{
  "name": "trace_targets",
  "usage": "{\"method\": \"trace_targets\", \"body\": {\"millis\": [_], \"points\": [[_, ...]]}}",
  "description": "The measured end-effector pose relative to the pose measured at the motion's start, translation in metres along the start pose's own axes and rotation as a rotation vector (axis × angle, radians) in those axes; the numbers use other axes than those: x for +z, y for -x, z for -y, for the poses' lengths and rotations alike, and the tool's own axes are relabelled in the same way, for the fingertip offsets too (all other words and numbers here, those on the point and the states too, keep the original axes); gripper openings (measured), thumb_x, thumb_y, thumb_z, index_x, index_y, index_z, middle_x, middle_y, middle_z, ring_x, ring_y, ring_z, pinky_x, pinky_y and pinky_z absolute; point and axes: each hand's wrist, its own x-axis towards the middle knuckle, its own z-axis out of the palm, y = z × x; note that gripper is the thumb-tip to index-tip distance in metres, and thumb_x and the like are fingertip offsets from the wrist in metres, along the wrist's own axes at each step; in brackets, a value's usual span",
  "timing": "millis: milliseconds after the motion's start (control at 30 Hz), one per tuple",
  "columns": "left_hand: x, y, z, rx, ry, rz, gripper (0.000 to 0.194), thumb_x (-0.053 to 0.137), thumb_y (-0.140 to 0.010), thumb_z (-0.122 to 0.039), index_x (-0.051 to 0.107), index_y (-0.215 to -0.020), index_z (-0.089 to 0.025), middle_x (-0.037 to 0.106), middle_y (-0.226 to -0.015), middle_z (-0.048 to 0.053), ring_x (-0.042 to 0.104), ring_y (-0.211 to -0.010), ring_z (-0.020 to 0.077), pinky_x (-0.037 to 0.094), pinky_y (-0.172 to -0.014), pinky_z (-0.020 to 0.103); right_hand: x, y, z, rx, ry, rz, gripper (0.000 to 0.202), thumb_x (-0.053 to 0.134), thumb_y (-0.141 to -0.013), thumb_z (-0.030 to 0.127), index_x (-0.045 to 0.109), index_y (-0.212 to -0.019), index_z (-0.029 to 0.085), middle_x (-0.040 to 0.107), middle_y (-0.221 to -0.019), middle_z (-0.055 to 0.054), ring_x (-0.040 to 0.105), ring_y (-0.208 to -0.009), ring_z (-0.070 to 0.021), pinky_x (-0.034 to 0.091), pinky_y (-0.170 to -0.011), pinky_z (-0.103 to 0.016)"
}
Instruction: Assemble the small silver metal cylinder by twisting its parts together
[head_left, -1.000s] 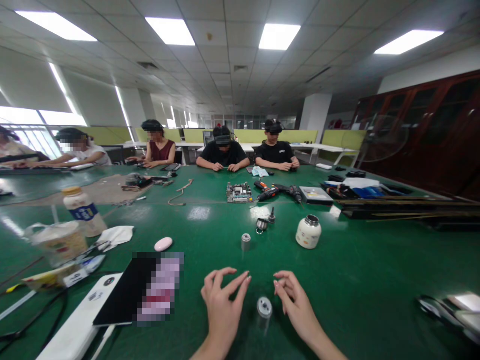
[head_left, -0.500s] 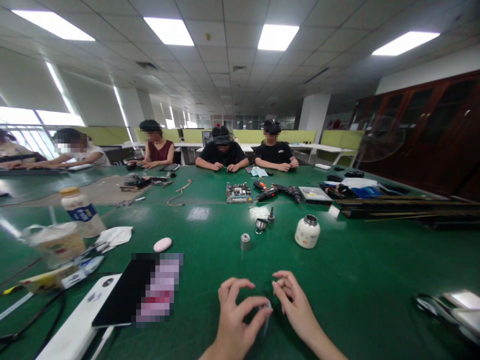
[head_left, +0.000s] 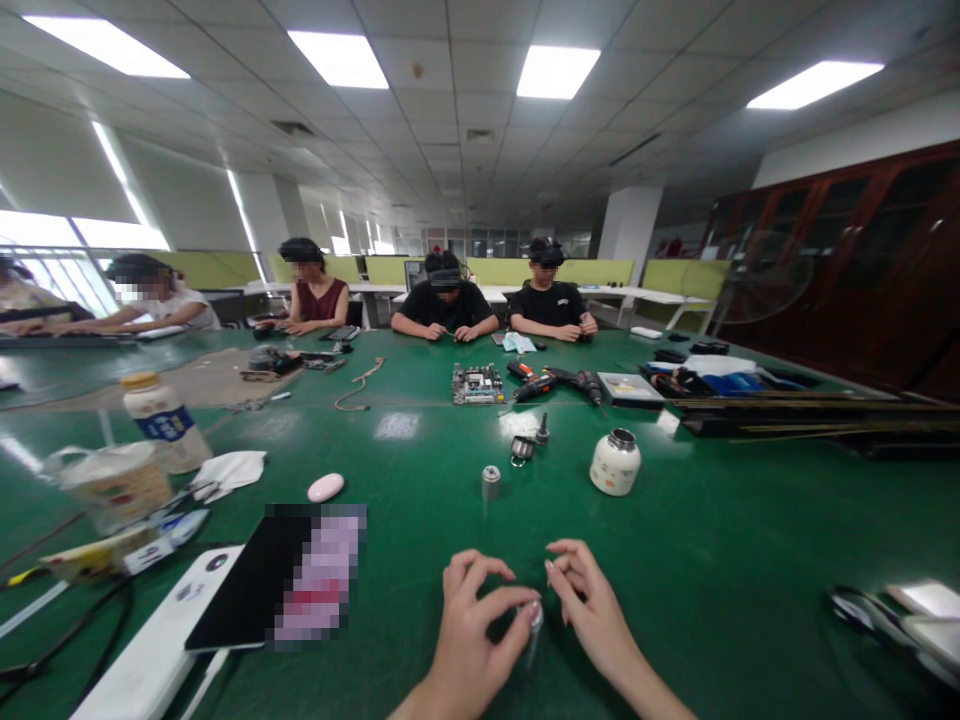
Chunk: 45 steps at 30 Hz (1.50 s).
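My left hand [head_left: 480,625] pinches a small shiny cylinder [head_left: 536,618] between thumb and forefinger, just above the green table [head_left: 720,560]. It looks metallic or clear, and the fingers partly cover it. To its right, my right hand [head_left: 589,600] hovers close by with thumb and forefinger apart and the other fingers loosely curled. I see nothing in it. Beyond both hands stands a short metal cylinder [head_left: 490,483]. Behind that lie a metal cap with a ring [head_left: 522,450] and a small dark pointed part [head_left: 541,430]. An open cream-coloured flask [head_left: 615,463] is upright at the right.
On the left are a tablet [head_left: 247,580], a white box-shaped device [head_left: 161,630], a pink oval object [head_left: 325,488], a plastic cup [head_left: 112,490] and a bottle [head_left: 161,425]. Farther back lie a circuit board [head_left: 478,385] and power drills [head_left: 577,383]. Several people sit across the table.
My left hand has shifted slightly right with the small cylinder, which shows more clearly now. My right hand has barely moved.
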Motion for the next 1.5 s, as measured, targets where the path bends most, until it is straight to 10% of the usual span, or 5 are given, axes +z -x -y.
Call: {"method": "trace_targets", "body": {"millis": [267,500,733,1267,1500], "points": [[0.003,-0.001,-0.001,-0.082,0.009,0.160,0.037,0.080,-0.070,-0.046,0.068,-0.101,-0.028,0.067,-0.100,0.004,0.051,-0.102,0.0290,0.040,-0.086,0.045,0.002,0.015,0.043,-0.079,-0.070,0.115,0.031,0.049,-0.094,0.047,0.044,-0.116,0.024,0.063,-0.111,-0.009,0.066,-0.099,-0.0224,0.049,-0.092,-0.039],[0.005,-0.004,0.002,-0.070,0.001,0.173,0.032,0.081,-0.068,-0.046,0.071,-0.092,-0.028,0.069,-0.093,0.003,0.053,-0.098,0.0283,0.040,-0.082,0.042,0.000,0.015,0.054,-0.095,0.069,0.068,0.027,0.043,-0.097,0.044,0.048,-0.110,0.021,0.064,-0.086,-0.005,0.067,-0.073,-0.0187,0.054,-0.057,-0.027],[0.006,-0.005,0.001,-0.072,-0.009,0.191,0.026,0.079,-0.069,-0.030,0.072,-0.094,-0.026,0.068,-0.093,0.004,0.051,-0.098,0.0286,0.040,-0.082,0.043,0.005,0.016,0.059,-0.174,0.230,0.120,0.039,0.067,-0.078,0.018,0.052,-0.113,0.023,0.067,-0.108,-0.007,0.069,-0.096,-0.0221,0.050,-0.094,-0.040],[0.004,-0.005,-0.001,-0.103,0.006,0.185,0.031,0.082,-0.067,-0.045,0.072,-0.090,-0.027,0.068,-0.091,0.003,0.053,-0.096,0.0288,0.041,-0.082,0.044,-0.034,-0.025,0.002,-0.108,0.186,0.005,0.032,0.066,-0.080,0.028,0.055,-0.109,0.021,0.069,-0.095,-0.007,0.074,-0.086,-0.0241,0.058,-0.084,-0.041],[0.004,-0.004,-0.002,-0.104,-0.005,0.198,0.030,0.081,-0.068,-0.043,0.072,-0.091,-0.027,0.068,-0.093,0.003,0.053,-0.098,0.0287,0.041,-0.082,0.045,-0.017,-0.007,0.051,-0.121,0.123,0.050,0.037,0.068,-0.081,0.025,0.052,-0.115,0.023,0.068,-0.104,-0.008,0.073,-0.089,-0.0222,0.057,-0.087,-0.037]]}}
